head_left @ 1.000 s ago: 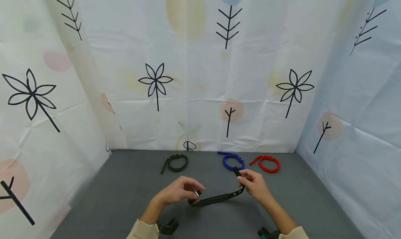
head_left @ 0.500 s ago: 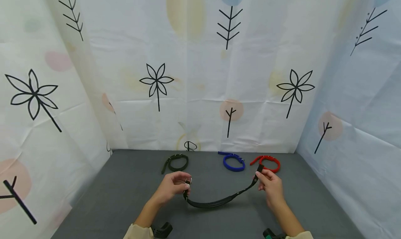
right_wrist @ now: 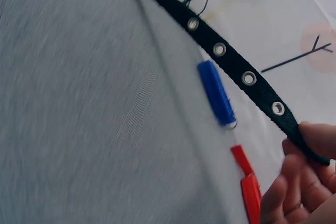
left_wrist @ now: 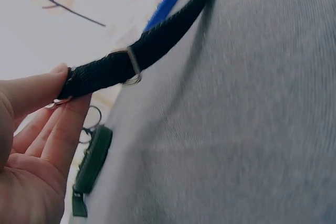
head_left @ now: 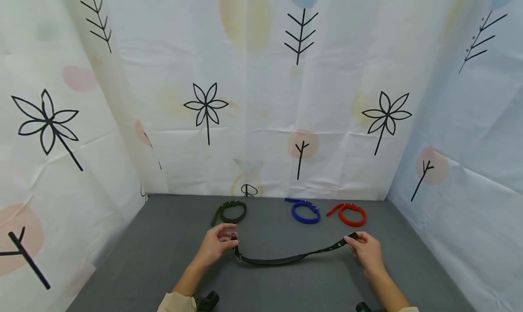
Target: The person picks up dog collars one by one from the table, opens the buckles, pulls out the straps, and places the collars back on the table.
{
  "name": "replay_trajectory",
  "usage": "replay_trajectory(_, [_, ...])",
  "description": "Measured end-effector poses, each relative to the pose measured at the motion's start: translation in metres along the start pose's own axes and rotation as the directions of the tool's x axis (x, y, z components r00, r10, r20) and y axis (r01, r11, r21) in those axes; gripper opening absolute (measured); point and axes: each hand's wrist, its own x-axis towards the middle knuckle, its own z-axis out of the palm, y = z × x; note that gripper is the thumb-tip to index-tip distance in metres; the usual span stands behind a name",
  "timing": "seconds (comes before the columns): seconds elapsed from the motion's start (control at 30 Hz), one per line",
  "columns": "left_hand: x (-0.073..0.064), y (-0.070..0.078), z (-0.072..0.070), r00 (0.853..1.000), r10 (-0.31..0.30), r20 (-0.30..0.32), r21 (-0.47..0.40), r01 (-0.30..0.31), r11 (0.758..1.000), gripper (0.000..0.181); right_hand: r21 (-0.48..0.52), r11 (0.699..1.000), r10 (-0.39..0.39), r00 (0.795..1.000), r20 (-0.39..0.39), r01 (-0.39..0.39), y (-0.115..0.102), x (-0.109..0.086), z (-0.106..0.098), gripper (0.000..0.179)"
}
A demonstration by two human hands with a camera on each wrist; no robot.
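A black collar (head_left: 282,261) with a metal buckle and ring at one end and metal eyelets at the other sags between both hands over the grey table. My left hand (head_left: 214,245) pinches its buckle end between thumb and fingers; in the left wrist view a metal loop crosses the black strap (left_wrist: 152,45). The other end is pinched by my right hand (head_left: 367,253), and several eyelets show along that strap (right_wrist: 233,64) in the right wrist view. The strap's middle hangs lowest, close over the tabletop, with its shadow beneath.
Along the back of the grey table (head_left: 163,257) lie three coiled collars: a dark green one (head_left: 233,220), a blue one (head_left: 305,220) and a red one (head_left: 352,223). A patterned white curtain (head_left: 261,157) encloses the back and both sides.
My hands have moved apart, the right one to the right and the left one to the left. The black collar has gone from bunched to stretched out in a shallow sag.
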Motion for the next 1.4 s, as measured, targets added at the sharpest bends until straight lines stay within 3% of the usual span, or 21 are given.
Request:
replay_trajectory(0.2, [-0.002,-0.011,-0.009,0.993,-0.021,0.12,0.038,0.017,0.999,0.05,-0.232,0.972,-0.029,1.0,-0.005,0.027,0.018,0.009,-0.013,0.019])
replay_trajectory(0.33, [0.003,-0.016,-0.013,0.992,-0.003,0.127,0.093,-0.009,0.996,0.045,-0.352,0.933,-0.068,0.997,0.023,0.072,0.022,0.017,-0.02,0.019])
replay_trajectory(0.43, [0.007,-0.019,-0.014,0.998,0.001,0.07,0.161,-0.012,0.987,0.04,-0.426,0.902,-0.053,0.997,0.054,0.071,0.021,0.021,-0.024,0.019])
replay_trajectory(0.57, [0.013,-0.023,-0.009,0.998,-0.03,-0.059,0.274,0.045,0.961,0.034,-0.474,0.879,-0.023,0.997,0.077,0.057,0.02,0.026,-0.025,0.019])
replay_trajectory(0.7, [0.018,-0.025,-0.001,0.98,-0.059,-0.188,0.354,0.124,0.927,0.031,-0.499,0.864,-0.033,0.996,0.084,0.071,0.023,0.031,-0.022,0.018])
replay_trajectory(0.83, [0.024,-0.026,0.004,0.96,-0.054,-0.274,0.388,0.162,0.907,0.029,-0.52,0.846,-0.082,0.993,0.088,0.116,0.026,0.038,-0.018,0.017])
replay_trajectory(1.0, [0.034,-0.027,0.009,0.944,-0.024,-0.328,0.436,0.174,0.883,0.025,-0.507,0.853,-0.09,0.992,0.086,0.122,0.028,0.047,-0.015,0.016])
replay_trajectory(1.27, [0.054,-0.025,0.012,0.907,0.006,-0.421,0.488,0.22,0.845,0.02,-0.568,0.812,-0.088,0.99,0.108,0.134,0.027,0.063,-0.01,0.016])
replay_trajectory(1.4, [0.06,-0.022,0.012,0.902,-0.001,-0.432,0.496,0.238,0.835,0.021,-0.585,0.805,-0.055,0.994,0.093,0.1,0.027,0.067,-0.008,0.016])
